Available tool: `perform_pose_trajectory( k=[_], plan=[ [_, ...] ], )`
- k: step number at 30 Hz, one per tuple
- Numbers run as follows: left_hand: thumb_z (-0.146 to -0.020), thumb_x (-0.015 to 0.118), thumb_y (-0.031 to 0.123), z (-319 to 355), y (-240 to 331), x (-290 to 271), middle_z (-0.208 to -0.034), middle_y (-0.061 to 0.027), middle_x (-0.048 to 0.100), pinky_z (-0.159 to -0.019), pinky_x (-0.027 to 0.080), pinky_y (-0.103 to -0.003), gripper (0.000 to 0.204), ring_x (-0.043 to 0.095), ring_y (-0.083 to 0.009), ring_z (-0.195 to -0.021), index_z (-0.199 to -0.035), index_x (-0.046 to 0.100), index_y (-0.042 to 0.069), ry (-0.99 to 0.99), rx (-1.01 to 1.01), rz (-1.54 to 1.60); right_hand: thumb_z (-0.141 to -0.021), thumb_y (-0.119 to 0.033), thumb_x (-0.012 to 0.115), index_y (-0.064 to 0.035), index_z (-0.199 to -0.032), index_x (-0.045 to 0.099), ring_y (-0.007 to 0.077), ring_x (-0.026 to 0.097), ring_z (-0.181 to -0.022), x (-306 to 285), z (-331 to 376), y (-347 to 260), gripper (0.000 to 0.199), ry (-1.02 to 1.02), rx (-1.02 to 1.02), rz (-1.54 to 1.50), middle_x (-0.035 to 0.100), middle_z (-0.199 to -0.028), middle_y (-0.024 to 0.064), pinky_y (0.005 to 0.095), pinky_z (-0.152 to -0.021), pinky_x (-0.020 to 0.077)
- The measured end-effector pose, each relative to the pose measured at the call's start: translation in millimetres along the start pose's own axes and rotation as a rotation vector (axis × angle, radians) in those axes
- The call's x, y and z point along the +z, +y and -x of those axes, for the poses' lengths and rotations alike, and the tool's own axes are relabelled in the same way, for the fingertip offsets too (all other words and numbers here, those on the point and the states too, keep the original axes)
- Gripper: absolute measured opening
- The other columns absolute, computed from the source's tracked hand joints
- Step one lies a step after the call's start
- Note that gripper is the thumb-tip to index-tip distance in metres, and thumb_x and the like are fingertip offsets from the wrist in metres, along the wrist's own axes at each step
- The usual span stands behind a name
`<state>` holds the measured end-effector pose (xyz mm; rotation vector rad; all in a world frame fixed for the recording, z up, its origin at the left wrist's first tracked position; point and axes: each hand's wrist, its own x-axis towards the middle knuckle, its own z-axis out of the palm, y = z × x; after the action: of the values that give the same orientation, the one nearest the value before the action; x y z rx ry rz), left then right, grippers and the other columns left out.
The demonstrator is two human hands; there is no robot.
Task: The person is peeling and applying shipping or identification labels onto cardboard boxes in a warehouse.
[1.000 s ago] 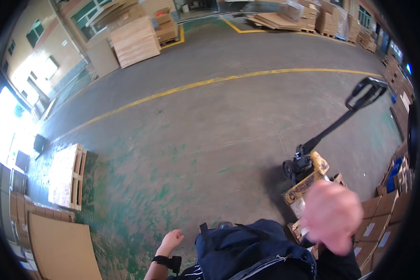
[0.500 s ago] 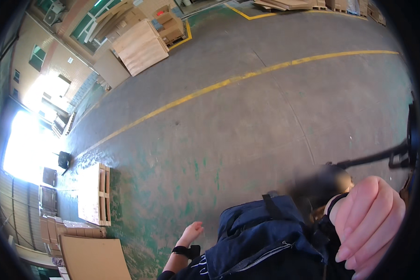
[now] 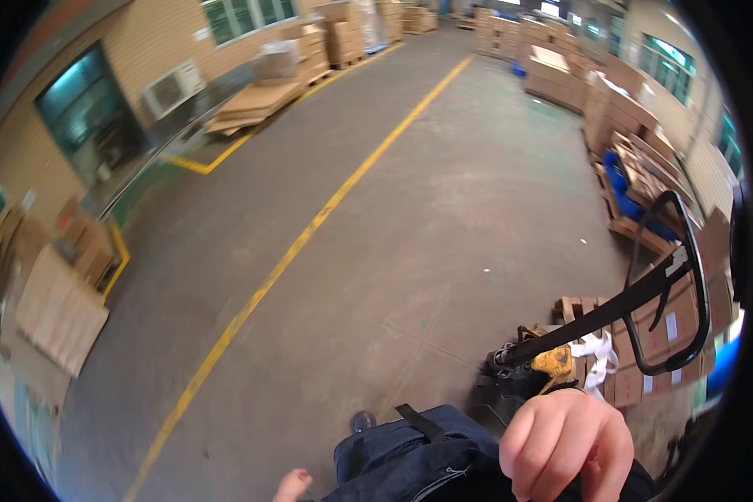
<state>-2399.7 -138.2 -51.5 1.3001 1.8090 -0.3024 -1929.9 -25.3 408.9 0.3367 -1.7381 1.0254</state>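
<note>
My right hand [image 3: 567, 448] is raised in front of my body at the lower right, back of the hand up and fingers curled closed. Its palm is hidden, so whatever it may hold does not show. Low at the bottom edge, my left hand [image 3: 293, 484] is partly cut off and blurred; nothing shows in it. Between the two lies a dark blue bag [image 3: 418, 448] with a zip, worn against my front. Just beyond my right hand stands a pallet jack [image 3: 607, 316] with a black loop handle and a yellow body part; the hand appears apart from it.
A wooden pallet [image 3: 571, 308] with cartons [image 3: 657, 335] and a white strap [image 3: 598, 358] stands by the jack. Stacked cartons [image 3: 552, 75] line the right wall. A yellow floor line [image 3: 309, 230] runs ahead. Cardboard sheets [image 3: 255, 105] and a plywood sheet [image 3: 63, 305] are at left.
My view has swung to the right, bringing the jack's whole handle and the right-hand stacks into sight. My right hand appears lower and further left; my left hand has dropped toward the bottom edge.
</note>
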Motion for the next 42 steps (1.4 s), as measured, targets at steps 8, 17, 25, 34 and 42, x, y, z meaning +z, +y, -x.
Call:
perform_pose_trajectory(
  k=[8, 17, 25, 34, 42],
  plan=[
    [-0.077, 0.058, 0.013, -194, 293, -297, -0.094, -0.0161, 0.061, -0.078, 0.048, -0.036, 0.025, 0.060, -0.0298, -0.088, -0.100, 0.058, 0.003, 0.467, 0.590, -0.067, -0.087, -0.026, 0.057, -0.0120, -0.097, 0.062, 0.0144, 0.052, -0.054, -125, -11, 50, 0.018, 0.148, 0.069, 0.202, 0.054, -0.064, 0.0045, 0.0239, -0.047, 0.0345],
    [-0.082, 0.060, 0.022, -288, 467, -282, -0.108, -0.0124, 0.060, -0.087, 0.045, -0.031, 0.036, 0.057, -0.0211, -0.100, -0.113, 0.055, 0.006, -0.124, 0.431, -0.213, -0.088, -0.031, 0.054, -0.0095, -0.102, 0.061, 0.0133, 0.052, -0.056, -350, 24, 46, 0.027, 0.179, 0.049, 0.310, 0.054, -0.066, 0.0035, 0.0240, -0.048, 0.0370],
    [-0.086, 0.056, 0.030, -488, 533, -254, -0.107, -0.0103, 0.057, -0.065, 0.047, -0.027, 0.042, 0.057, -0.0157, -0.073, -0.120, 0.048, 0.007, -0.389, 0.224, -0.117, -0.085, -0.016, 0.057, 0.0002, -0.097, 0.062, 0.0182, 0.058, -0.072, -559, 111, 8, 0.021, 0.218, 0.396, 0.345, 0.061, -0.081, 0.0084, 0.0280, -0.064, 0.0458],
    [-0.077, 0.060, 0.020, -674, 969, -315, -0.089, -0.0135, 0.063, -0.072, 0.050, -0.035, 0.030, 0.062, -0.0210, -0.082, -0.099, 0.058, 0.001, -0.204, 0.567, -0.677, -0.086, -0.023, 0.055, -0.0055, -0.111, 0.056, 0.0104, 0.057, -0.081, -684, 403, 9, 0.030, 1.578, 1.555, 0.804, 0.061, -0.092, 0.0033, 0.0263, -0.075, 0.0468],
    [-0.081, 0.055, 0.011, -638, 1489, -236, -0.093, -0.0110, 0.062, -0.076, 0.047, -0.029, 0.024, 0.059, -0.0187, -0.086, -0.103, 0.057, 0.002, -0.046, 1.038, -0.279, -0.083, -0.007, 0.048, -0.0043, -0.069, 0.050, 0.0167, 0.044, -0.040, -594, 564, 18, 0.014, 2.560, 1.207, 0.175, 0.046, -0.050, 0.0056, 0.0297, -0.036, 0.0311]
  ],
)
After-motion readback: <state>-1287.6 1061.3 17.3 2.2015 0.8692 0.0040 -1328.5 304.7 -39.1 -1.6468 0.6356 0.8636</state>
